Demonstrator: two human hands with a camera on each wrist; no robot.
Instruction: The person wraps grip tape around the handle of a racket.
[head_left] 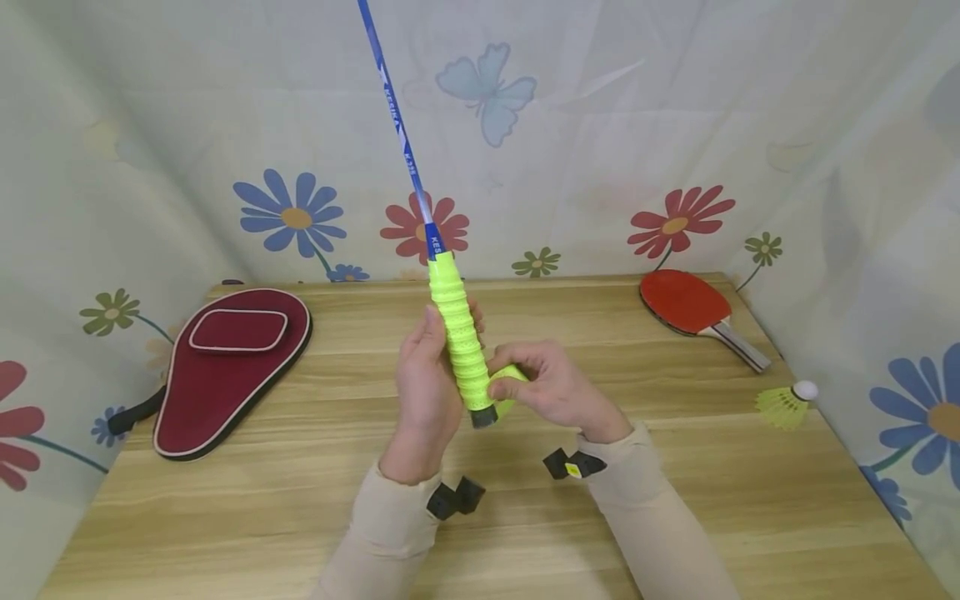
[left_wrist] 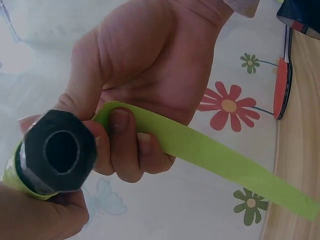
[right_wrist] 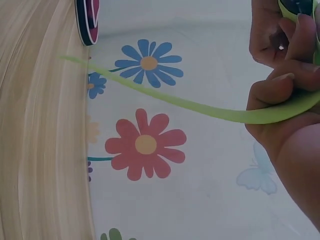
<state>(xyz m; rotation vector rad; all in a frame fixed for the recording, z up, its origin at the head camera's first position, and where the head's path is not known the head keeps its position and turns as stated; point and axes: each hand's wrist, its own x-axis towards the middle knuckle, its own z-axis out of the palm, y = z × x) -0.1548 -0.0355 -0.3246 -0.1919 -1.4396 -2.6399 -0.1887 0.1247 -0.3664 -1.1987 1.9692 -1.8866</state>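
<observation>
A badminton racket with a blue shaft (head_left: 405,150) stands tilted over the table, its head out of view. Bright yellow-green grip tape (head_left: 461,333) winds in ridges round the handle. My left hand (head_left: 431,375) grips this wrapped handle, thumb along its left side. At the bottom, the dark butt end (left_wrist: 60,152) shows in the left wrist view. Close beside it, my right hand (head_left: 558,387) pinches the tape. From those fingers the tape's loose tail (left_wrist: 225,155) trails away, and the right wrist view shows the tail (right_wrist: 190,105) curving off as well.
On the wooden table (head_left: 315,508), a maroon paddle case (head_left: 225,392) lies at left with a black handle (head_left: 138,412) protruding. A red table tennis paddle (head_left: 684,302) and a yellow shuttlecock (head_left: 783,406) lie at right. Flowered curtains (head_left: 570,167) surround the table's back and sides.
</observation>
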